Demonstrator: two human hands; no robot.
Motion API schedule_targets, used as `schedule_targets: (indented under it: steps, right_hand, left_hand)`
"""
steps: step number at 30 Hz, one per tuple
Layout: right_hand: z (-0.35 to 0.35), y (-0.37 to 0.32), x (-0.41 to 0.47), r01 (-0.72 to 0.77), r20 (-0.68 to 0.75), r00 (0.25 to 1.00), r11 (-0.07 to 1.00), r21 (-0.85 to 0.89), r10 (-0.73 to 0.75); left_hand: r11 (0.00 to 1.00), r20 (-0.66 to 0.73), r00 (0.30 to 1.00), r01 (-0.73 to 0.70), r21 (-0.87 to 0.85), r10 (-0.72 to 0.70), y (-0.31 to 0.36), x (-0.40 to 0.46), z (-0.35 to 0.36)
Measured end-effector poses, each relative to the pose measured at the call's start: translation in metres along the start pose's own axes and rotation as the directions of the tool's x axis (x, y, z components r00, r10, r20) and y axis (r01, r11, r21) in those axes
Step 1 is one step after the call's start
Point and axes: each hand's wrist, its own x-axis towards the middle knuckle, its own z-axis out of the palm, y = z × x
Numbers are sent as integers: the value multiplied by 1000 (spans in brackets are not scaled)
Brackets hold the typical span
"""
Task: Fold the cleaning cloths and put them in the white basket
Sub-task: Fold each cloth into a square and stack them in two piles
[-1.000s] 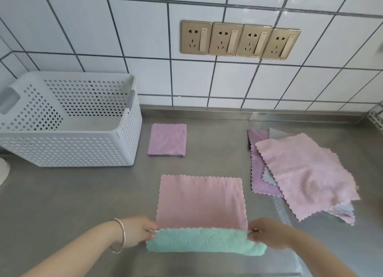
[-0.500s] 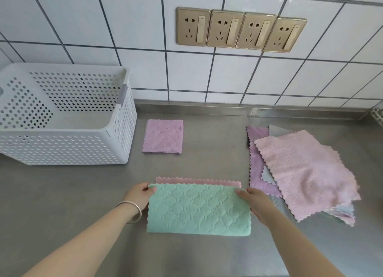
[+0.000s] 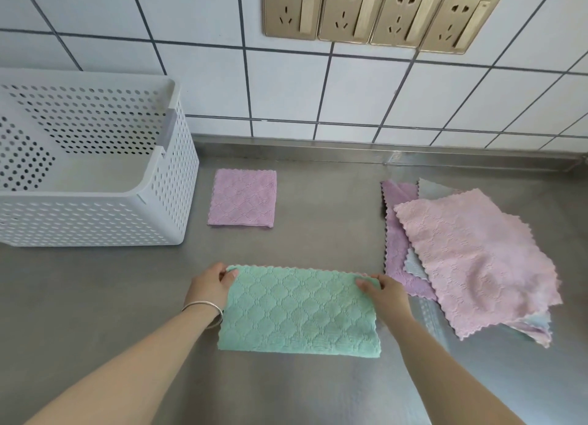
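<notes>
Both hands, left (image 3: 208, 286) and right (image 3: 383, 292), pinch the green cloth's (image 3: 299, 313) far corners to square the half-fold on the tabletop (image 3: 95, 297); basket (image 3: 95, 221) far left.

Both hands, left (image 3: 208, 287) and right (image 3: 386, 294), reach forward with fingers pinched.

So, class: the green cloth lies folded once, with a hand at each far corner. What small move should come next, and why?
Probably a second fold, bringing one short end across to the other. The green cloth is a wide rectangle, while the folded purple cloth near the white basket is a small square. The left hand and right hand already pinch its far corners.
</notes>
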Motion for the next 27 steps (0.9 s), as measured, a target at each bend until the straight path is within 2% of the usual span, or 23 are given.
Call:
schedule_targets:
  steps: [7,9,10,11,13,15,17,19,20,21,24,27]
  right_hand:
    - [6,0,5,-27,-62,998,998,-49,24]
    - [8,-1,4,-14,-99,995,997,-76,7]
    - [8,-1,2,8,-106,994,998,-59,-15]
    - [7,-1,-1,38,-111,993,999,-34,-42]
    - [6,2,-9,98,-142,985,995,-15,-99]
    - [4,8,-16,96,-184,977,992,-76,-109]
    - [5,16,-26,26,-194,979,988,-155,-56]
    - [9,22,-38,-54,-172,985,981,-185,22]
    - [12,24,-44,-77,-159,986,976,-205,44]
    - [15,27,-50,-92,-154,986,968,-232,57]
    - [22,31,-61,-142,-164,982,949,-283,97]
    - [25,31,-67,-204,-155,975,925,-321,161]
  left_hand:
    - [994,17,1000,20,111,-22,3,4,2]
    - [989,-38,998,53,141,-49,7,-2,0]
    - [990,-114,993,52,133,-37,9,-6,-1]
    - [991,-200,980,10,134,17,11,-11,0]
    - [951,-272,931,-176,256,246,14,-22,7]
    - [827,-156,862,-389,406,482,20,-36,18]
    - [649,71,765,-589,482,640,26,-53,35]
    - [510,261,695,-686,519,670,30,-65,51]
    - [469,314,684,-700,539,659,30,-68,58]
    - [453,349,687,-701,551,637,30,-70,64]
    - [496,412,742,-665,559,529,27,-68,72]
    - [524,461,746,-665,531,481,25,-66,71]
